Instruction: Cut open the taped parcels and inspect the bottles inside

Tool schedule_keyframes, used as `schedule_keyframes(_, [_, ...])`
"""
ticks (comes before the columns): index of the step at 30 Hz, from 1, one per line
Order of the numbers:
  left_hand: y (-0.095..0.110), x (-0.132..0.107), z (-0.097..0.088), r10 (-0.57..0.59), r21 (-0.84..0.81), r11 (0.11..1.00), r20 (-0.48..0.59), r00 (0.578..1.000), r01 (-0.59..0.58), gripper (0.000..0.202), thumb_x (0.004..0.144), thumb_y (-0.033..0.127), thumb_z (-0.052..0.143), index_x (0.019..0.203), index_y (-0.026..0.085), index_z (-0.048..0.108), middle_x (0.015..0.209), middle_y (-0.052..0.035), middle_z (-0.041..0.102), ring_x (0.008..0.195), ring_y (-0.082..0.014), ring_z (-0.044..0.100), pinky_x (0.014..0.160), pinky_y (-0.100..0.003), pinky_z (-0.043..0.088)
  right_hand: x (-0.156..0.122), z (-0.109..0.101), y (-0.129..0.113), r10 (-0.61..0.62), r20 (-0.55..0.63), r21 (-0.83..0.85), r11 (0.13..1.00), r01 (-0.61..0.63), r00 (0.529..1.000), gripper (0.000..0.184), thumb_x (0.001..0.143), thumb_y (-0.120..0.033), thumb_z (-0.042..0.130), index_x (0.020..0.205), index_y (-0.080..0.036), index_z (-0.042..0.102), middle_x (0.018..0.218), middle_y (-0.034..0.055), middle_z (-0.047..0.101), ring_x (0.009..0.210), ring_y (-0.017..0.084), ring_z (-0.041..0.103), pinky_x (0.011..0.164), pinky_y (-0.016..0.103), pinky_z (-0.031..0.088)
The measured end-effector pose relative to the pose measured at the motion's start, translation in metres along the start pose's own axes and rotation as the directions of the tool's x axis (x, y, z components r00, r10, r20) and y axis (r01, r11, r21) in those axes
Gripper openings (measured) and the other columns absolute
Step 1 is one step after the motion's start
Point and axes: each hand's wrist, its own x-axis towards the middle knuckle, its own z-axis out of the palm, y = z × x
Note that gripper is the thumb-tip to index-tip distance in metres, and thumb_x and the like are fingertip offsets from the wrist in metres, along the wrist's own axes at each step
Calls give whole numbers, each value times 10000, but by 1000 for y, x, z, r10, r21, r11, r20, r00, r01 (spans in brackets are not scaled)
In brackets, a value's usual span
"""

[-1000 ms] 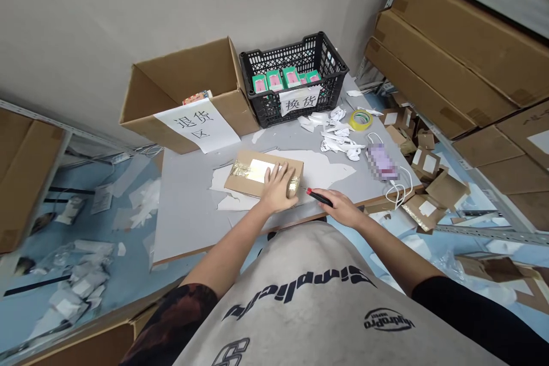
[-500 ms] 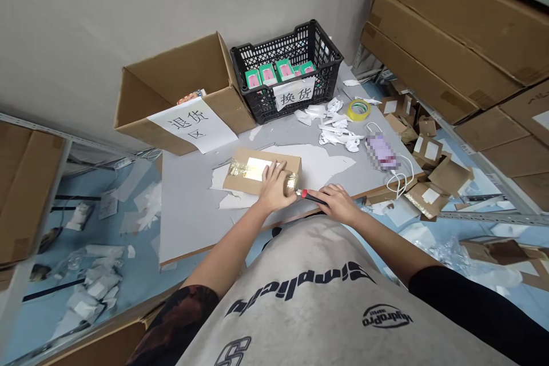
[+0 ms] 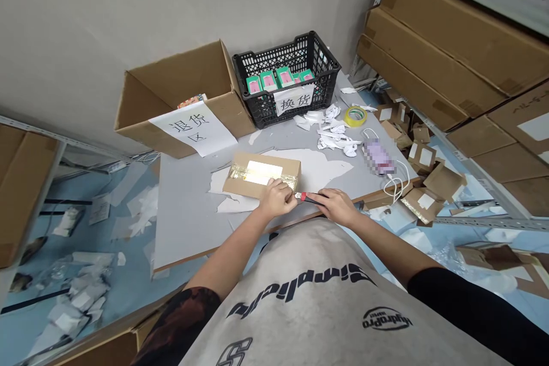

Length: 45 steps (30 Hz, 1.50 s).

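A taped cardboard box (image 3: pixel 240 186) lies on torn white paper on the grey table, with a white label (image 3: pixel 262 172) and shiny clear tape across its top. My left hand (image 3: pixel 277 199) is closed at the box's near right corner, its fingers curled together; what they pinch, if anything, is hidden. In my right hand (image 3: pixel 337 205) is a utility knife (image 3: pixel 309 198) with a red and black handle. Its metal tip points left, close to my left fingers and the box's right end.
Behind stand an open carton (image 3: pixel 171 80) with a paper sign and a black crate (image 3: pixel 295 77) holding green and pink boxes. Crumpled paper (image 3: pixel 337 137), a yellow tape roll (image 3: pixel 355 116) and a purple phone-like device (image 3: pixel 378 155) with a white cable lie at the right.
My left hand has gone from lying spread on the box top to curled fingers at its near edge. The knife has shifted slightly left. The view has tilted a little.
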Motion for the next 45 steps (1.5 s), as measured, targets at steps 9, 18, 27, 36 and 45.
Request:
schedule_keyframes(9, [9, -1, 5, -1, 56, 998, 44, 999, -2, 230, 872, 204, 479, 693, 199, 623, 725, -63, 644, 806, -217, 565, 809, -386, 369, 1, -5, -12, 115, 20, -50, 992, -114, 993, 497, 894, -253, 545, 1379, -358, 525, 984, 50, 664, 846, 189, 595, 753, 284, 414])
schedule_keyframes(18, [24, -11, 9, -140, 115, 984, 39, 989, 134, 127, 862, 156, 509, 815, 175, 626, 833, -96, 637, 895, -262, 548, 841, -409, 381, 10, -15, -11, 102, 42, -129, 987, -96, 994, 488, 888, -240, 523, 1354, -386, 541, 958, 50, 664, 819, 197, 588, 722, 294, 390])
schedule_keyframes(27, [24, -7, 10, -153, 129, 981, 38, 987, 147, 129, 866, 161, 496, 822, 169, 617, 840, -98, 638, 879, -265, 549, 844, -414, 386, 28, -29, 12, -5, 101, -142, 990, 19, 995, 489, 882, -230, 531, 1345, -386, 553, 974, 44, 667, 830, 185, 591, 738, 285, 387])
schedule_keyframes(36, [18, 1, 14, -168, 107, 981, 61, 984, 161, 118, 855, 139, 503, 820, 180, 608, 842, -90, 637, 886, -263, 546, 844, -407, 376, 48, -37, 27, -65, 138, -114, 990, 81, 988, 493, 873, -262, 565, 1345, -402, 548, 956, 17, 675, 862, 176, 608, 731, 268, 401])
schedule_keyframes(45, [16, -12, 10, -143, 60, 988, 37, 989, 140, 137, 830, 95, 494, 801, 186, 592, 818, -86, 615, 888, -260, 540, 833, -400, 381, 42, -73, 77, 95, 38, -146, 985, -89, 995, 450, 905, -310, 551, 1354, -324, 554, 1071, 60, 681, 917, 219, 617, 707, 284, 438])
